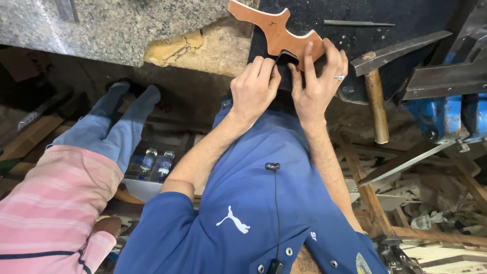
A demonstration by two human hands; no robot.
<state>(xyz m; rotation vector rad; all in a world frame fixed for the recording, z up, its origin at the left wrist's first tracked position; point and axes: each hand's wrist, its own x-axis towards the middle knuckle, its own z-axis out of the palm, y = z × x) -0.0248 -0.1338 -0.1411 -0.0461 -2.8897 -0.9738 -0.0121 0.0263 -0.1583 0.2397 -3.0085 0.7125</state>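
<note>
A flat tan leather pattern piece (276, 30) with curved notched edges lies on the dark work surface (416, 18), its lower end at the bench edge, over a small black leather piece (285, 61). The right hand (317, 83), silver ring on one finger, presses spread fingers onto the tan piece and the black leather under it. The left hand (253, 86) curls in, fingertips pinching the black piece's edge. Just right, a wooden-handled hammer (376, 104) hangs off the bench beside a blue metal vise (449, 114). A thin metal awl (357, 23) lies farther back. Left, speckled grey stone slab (111, 25); below, another person in a pink striped shirt (50, 203).
</note>
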